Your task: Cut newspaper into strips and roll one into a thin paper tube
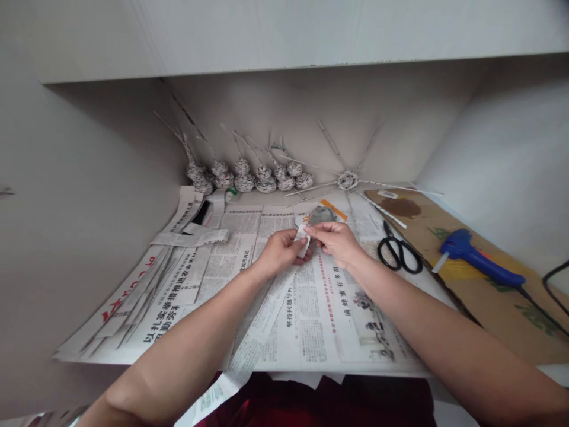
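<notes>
Between my two hands, over the middle of the newspaper-covered table, is one end of a newspaper strip. Its long tail runs down toward me and hangs past the table's front edge. My left hand is closed on the strip, thumb on top. With thumb and fingers pinched, my right hand grips the same end from the other side. Just beyond the fingers lies a grey and orange packet, partly hidden. Black-handled scissors rest to the right of my right hand.
Several gourd-shaped woven paper pieces line the back wall. Beside them stands a woven star-like piece with long paper rods. Cut newspaper strips lie left. A blue glue gun sits on cardboard at right. A shelf panel overhangs.
</notes>
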The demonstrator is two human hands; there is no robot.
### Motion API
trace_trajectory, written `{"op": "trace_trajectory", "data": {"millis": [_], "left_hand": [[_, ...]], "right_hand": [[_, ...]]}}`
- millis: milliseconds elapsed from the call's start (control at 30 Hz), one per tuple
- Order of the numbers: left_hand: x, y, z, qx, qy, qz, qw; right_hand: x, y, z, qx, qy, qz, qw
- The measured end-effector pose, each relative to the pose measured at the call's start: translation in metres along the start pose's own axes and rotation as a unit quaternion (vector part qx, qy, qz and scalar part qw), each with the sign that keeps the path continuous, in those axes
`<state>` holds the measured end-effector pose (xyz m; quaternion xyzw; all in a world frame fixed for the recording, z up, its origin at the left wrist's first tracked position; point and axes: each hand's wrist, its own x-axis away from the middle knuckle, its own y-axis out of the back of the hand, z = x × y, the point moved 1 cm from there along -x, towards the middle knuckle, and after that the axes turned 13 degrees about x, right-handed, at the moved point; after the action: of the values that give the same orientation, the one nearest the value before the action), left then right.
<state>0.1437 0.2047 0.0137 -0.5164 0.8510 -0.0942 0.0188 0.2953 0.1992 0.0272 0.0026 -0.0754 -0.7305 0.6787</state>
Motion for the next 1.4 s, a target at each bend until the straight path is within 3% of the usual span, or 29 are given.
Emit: {"op": "trace_trajectory", "data": {"millis": [300, 600, 967, 1133, 1400], "left_hand": [[0.000, 0.000, 0.001, 0.003, -0.005, 0.031, 1.000], [0.001, 0.003, -0.009, 0.093, 0.032, -0.006, 0.995], [0.000, 0.001, -0.005, 0.107, 0.025, 0.053, 0.993], [0.001, 0.002, -0.004, 0.075, 0.047, 0.017, 0.996], [-0.002, 0.003, -0.007, 0.099, 0.044, -0.031, 0.994]], "right_hand": [[0.001, -0.004, -0.003, -0.001, 0.022, -0.002, 1.000], [-0.003, 0.007, 0.000, 0.024, 0.034, 0.094, 0.995], [-0.005, 0.000, -0.007, -0.003, 0.039, 0.015, 0.999], [-0.004, 0.004, -0.002, 0.003, 0.039, -0.008, 0.999], [-0.004, 0.010, 0.001, 0.028, 0.029, 0.083, 0.996]]}}
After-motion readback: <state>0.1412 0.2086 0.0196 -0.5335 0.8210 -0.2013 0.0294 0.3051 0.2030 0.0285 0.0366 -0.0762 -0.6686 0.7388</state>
